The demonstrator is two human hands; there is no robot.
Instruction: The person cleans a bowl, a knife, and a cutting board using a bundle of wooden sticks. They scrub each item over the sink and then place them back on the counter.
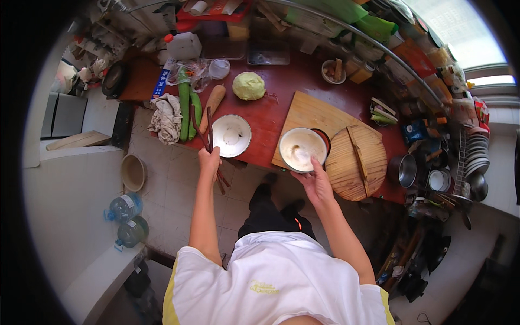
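Observation:
My left hand (pixel 210 160) is closed around long dark brown sticks (pixel 202 130). Right beside it is a white bowl (pixel 237 140) with a dark rim; whether the hand also touches this bowl I cannot tell. With the thumb over the rim, my right hand (pixel 317 183) grips a cream-coloured bowl (pixel 298 144) that has a dark mark inside. Behind that bowl shows part of a red and black rim (pixel 325 138). Under and beyond it lies a wooden cutting board (pixel 313 111), partly covered by a round wooden lid (pixel 355 166) with a bar handle.
The red table (pixel 268 118) carries a cabbage (pixel 248 86), a carrot (pixel 214 101), long green vegetables (pixel 185 101) and a crumpled cloth (pixel 166 120). A metal pot (pixel 402 170) stands at right. On the floor are a basin (pixel 133 172) and large plastic bottles (pixel 132 231).

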